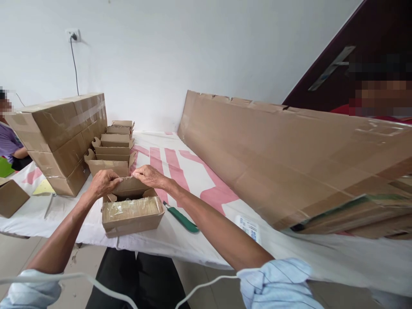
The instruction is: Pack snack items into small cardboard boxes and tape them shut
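A small brown cardboard box with clear tape on its front stands near the table's front edge. Both my hands rest on its far top flap. My left hand curls over the flap's left end with fingers bent. My right hand presses the flap's right end, fingers together and bent down. Behind the box stands a row of several similar open small boxes, running away from me.
A green utility knife lies right of the box. Taped cartons are stacked at the left. A long flattened cardboard sheet leans across the right. Another person sits at far left; one more at far right.
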Motion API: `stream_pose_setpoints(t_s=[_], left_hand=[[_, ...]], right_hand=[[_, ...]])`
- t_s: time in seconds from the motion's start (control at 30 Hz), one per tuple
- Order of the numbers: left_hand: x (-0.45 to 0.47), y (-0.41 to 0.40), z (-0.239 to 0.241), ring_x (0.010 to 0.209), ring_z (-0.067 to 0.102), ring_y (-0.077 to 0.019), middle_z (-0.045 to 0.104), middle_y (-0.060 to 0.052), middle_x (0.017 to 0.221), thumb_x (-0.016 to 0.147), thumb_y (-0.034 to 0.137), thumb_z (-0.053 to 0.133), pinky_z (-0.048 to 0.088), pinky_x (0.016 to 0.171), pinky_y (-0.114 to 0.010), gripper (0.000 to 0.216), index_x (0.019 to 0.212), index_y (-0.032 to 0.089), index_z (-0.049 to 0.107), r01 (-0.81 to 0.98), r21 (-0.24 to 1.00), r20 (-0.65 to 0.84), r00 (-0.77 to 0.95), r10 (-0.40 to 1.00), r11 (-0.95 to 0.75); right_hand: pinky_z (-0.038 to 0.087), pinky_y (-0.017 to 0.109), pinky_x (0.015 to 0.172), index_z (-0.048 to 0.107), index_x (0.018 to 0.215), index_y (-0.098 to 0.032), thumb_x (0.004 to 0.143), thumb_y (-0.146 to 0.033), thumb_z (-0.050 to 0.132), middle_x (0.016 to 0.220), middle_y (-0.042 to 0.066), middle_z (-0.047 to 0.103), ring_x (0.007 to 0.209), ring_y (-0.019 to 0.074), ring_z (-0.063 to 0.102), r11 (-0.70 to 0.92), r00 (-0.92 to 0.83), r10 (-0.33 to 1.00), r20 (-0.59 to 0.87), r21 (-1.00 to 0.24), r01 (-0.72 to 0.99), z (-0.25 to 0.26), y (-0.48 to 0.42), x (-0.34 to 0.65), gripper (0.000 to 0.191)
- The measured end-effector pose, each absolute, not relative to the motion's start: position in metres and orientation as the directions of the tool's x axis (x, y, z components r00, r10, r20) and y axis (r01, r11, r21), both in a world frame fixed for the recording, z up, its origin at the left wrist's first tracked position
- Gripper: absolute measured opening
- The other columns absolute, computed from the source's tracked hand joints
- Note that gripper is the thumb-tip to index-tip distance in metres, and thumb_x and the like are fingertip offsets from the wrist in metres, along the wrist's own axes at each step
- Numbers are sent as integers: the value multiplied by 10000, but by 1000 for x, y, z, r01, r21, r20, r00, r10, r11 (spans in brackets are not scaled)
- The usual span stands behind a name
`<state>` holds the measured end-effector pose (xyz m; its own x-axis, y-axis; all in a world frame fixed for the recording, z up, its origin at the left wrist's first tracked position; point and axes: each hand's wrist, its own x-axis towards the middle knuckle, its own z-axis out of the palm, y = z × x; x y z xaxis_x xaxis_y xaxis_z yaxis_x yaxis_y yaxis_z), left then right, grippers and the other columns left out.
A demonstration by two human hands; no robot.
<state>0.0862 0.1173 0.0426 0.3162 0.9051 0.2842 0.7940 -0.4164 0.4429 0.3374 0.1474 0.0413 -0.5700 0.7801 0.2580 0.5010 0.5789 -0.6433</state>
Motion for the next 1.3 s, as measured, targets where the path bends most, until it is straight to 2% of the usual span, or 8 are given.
stream_pose_setpoints(t_s=[0.2,0.3,0.43,0.6,0.7,0.83,1.03,1.3], left_hand=[[104,115,61,688,612,-190,753,-27,750,915,430,685,329,645,-292,249,923,250,856,833,336,247,373,894,-440],[118,117,65,683,607,-191,763,-41,757,934,341,634,317,645,-298,241,863,239,841,810,322,212,442,872,-490],[128,120,63,644,580,-188,730,-58,687,923,254,601,301,633,-309,289,700,213,782,812,277,242,459,855,-514],[113,122,60,737,647,-202,803,-60,830,932,327,654,362,656,-287,231,894,217,854,812,311,226,442,868,-495],[100,124,59,750,660,-190,821,-56,853,935,310,647,392,668,-274,240,893,202,857,795,348,214,449,867,-497],[93,126,58,633,590,-156,768,-47,700,909,273,632,376,626,-268,264,790,164,840,784,359,238,448,862,-506],[90,128,55,715,655,-190,812,-54,787,869,344,644,428,653,-268,281,855,172,865,748,466,214,423,880,-473],[85,129,54,606,546,-155,632,6,580,812,291,646,354,598,-265,225,698,176,802,809,440,195,336,921,-389]], right_hand=[[240,294,640,402,615,-219,906,-246,495,622,-48,383,645,118,362,576,-564,781,269,-660,482,40,149,335,307],[235,294,637,400,602,-219,914,-309,536,622,-49,383,650,117,355,567,-563,783,264,-677,470,39,149,334,352],[240,289,636,497,576,-191,886,-300,606,617,-43,440,654,119,396,562,-556,788,266,-679,472,41,147,333,346],[292,276,663,731,706,-156,895,-278,633,675,-11,592,699,139,523,568,-552,789,270,-663,488,45,146,333,245],[316,276,683,769,752,-155,905,-286,611,714,7,643,727,147,550,557,-536,800,268,-663,500,45,147,341,256],[328,277,672,715,692,-155,859,-293,585,705,2,615,716,143,512,518,-536,807,248,-734,439,43,150,358,254],[340,282,659,674,690,-171,799,-344,596,692,-12,570,699,144,481,474,-485,839,246,-769,429,34,153,370,219],[285,288,627,540,587,-196,770,-341,598,617,-29,448,649,129,413,473,-450,854,261,-749,464,31,153,369,241]])
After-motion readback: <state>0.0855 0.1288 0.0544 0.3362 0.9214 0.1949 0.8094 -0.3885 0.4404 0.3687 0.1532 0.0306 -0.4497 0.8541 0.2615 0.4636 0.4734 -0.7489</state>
